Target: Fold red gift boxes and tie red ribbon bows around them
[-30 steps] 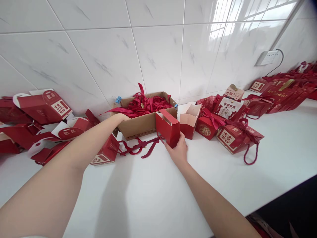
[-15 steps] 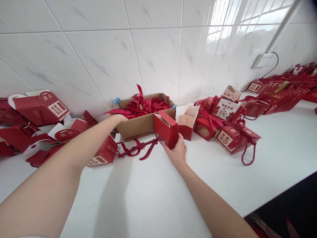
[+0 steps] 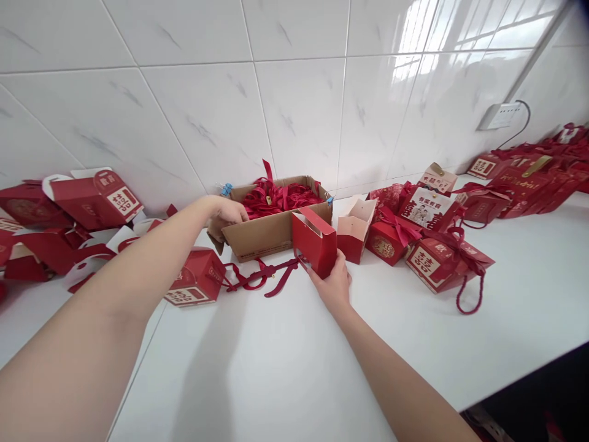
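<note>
In the head view my left hand (image 3: 230, 210) is over the left end of an open cardboard carton (image 3: 260, 238) full of dark red ribbons (image 3: 288, 197). Its fingers curl down behind the carton's edge, and whatever they may hold is hidden. My right hand (image 3: 337, 281) grips the lower right side of a red paper gift box (image 3: 317, 244), which stands tilted against the carton's front with its top open. Just left of that box, a dark red ribbon strap (image 3: 264, 277) lies on the white table.
An open red box with a pale pink inside (image 3: 356, 230) stands right of my hand. Beyond it sit several finished boxes with bows (image 3: 448, 258). More red boxes (image 3: 99, 199) pile up at the left. A tiled wall (image 3: 299, 110) closes off the back.
My left hand has come up from inside the carton, so its fingers now show at the rim. My right hand still holds the red gift box. The view has shifted slightly left.
</note>
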Tool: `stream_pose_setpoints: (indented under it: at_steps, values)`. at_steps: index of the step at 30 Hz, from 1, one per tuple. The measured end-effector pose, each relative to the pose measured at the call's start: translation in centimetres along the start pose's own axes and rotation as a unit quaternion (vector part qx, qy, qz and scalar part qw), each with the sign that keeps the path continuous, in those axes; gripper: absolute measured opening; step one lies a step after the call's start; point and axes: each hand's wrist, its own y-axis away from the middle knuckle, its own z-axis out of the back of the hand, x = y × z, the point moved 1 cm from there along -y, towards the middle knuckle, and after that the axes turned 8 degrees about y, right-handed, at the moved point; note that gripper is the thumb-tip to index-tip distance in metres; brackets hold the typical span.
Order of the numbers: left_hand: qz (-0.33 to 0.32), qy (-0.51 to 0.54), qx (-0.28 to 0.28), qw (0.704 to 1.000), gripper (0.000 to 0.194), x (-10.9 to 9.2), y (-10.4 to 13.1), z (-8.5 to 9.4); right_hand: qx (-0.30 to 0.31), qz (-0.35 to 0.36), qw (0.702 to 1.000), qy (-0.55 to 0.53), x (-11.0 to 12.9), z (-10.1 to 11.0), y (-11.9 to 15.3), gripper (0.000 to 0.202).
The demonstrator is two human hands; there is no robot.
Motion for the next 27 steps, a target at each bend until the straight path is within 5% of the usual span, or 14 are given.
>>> stream_pose_setpoints:
  at_steps: [5, 9, 12, 20, 23, 27]
  values:
    - [-0.001, 0.048, 0.062, 0.997, 0.024, -0.5, 1.2, 2.9, 0.0, 0.002, 1.0, 0.0, 0.0, 0.0, 0.1, 0.07]
    - [-0.058, 0.063, 0.108, 0.991, 0.026, -1.8, 3.5, 2.4, 0.0, 0.0, 1.0, 0.0, -0.1, -0.1, 0.1, 0.072]
    - [-0.096, 0.003, 0.112, 0.989, 0.025, -2.5, 4.7, -0.5, 0.001, 0.002, 1.0, 0.002, -0.2, -0.1, 0.1, 0.072]
    - [-0.127, -0.02, -0.034, 0.991, 0.014, 0.0, 4.0, -12.6, 0.004, 0.003, 1.0, 0.001, -0.2, 0.1, 0.0, 0.073]
    - [-0.128, 0.021, -0.067, 0.989, 0.013, 1.5, 3.7, -14.3, 0.008, 0.003, 1.0, 0.001, -0.2, 0.2, 0.0, 0.072]
    - [-0.117, 0.077, -0.1, 0.985, 0.012, 2.1, 3.8, -13.5, 0.006, 0.006, 1.0, -0.001, -0.3, 0.1, -0.1, 0.072]
